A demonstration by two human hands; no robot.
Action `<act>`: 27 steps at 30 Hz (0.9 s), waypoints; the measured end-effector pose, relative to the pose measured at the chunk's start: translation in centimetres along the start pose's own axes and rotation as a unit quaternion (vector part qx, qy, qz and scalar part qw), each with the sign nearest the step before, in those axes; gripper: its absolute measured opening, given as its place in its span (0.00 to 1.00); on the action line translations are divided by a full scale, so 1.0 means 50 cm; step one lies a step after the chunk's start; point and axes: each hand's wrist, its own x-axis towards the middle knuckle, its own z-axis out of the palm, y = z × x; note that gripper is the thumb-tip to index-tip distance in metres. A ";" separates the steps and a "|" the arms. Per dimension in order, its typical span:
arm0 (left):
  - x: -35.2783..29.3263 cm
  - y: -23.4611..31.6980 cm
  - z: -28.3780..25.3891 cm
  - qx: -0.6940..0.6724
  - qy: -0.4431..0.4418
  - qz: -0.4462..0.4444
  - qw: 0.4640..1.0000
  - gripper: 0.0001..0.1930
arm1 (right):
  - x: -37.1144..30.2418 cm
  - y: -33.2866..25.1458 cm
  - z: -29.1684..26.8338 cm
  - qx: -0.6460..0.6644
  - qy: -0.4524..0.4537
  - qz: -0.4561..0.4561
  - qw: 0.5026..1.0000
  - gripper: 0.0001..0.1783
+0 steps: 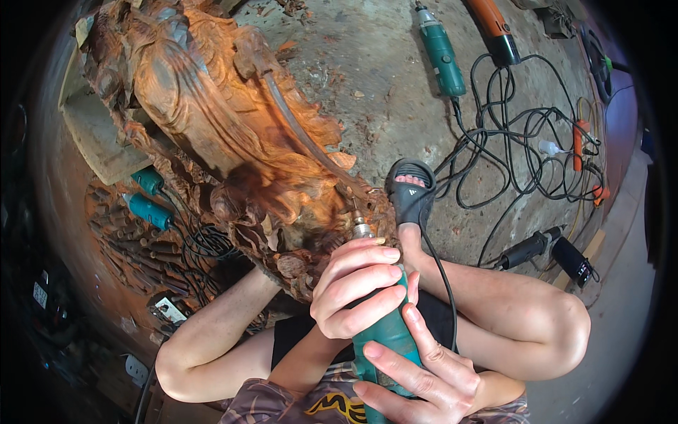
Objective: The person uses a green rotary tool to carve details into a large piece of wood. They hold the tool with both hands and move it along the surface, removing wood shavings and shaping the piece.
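A large carved piece of orange-brown wood (212, 134) with deep folds and rough edges spreads from the upper left down to my legs. My left hand (360, 286) wraps round the front of a green die grinder (388, 336), close behind its metal collet. Farther back, my right hand (431, 371) grips the same tool's body. The bit points away from me at the carving's near right end; whether it touches the wood I cannot tell. A black cord passes beside the tool by my right leg.
Another green die grinder (441, 56) and an orange power tool (494, 28) lie at the upper right above tangled black cables (494, 134). An orange power strip (580, 145) and black tool (526, 249) are at right. Teal tools (150, 210) and many carving tools (141, 265) lie left.
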 end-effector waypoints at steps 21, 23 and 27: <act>0.006 0.007 -0.013 -0.003 -0.046 -0.018 0.999 0.20 | 0.072 -0.078 -0.061 0.503 -0.024 0.382 0.775 0.37; 0.004 0.009 -0.014 -0.011 -0.050 -0.021 0.998 0.20 | 0.073 -0.082 -0.067 0.511 -0.034 0.399 0.761 0.37; 0.009 0.008 -0.015 -0.019 -0.065 -0.019 0.998 0.20 | 0.067 -0.081 -0.062 0.546 -0.023 0.421 0.723 0.36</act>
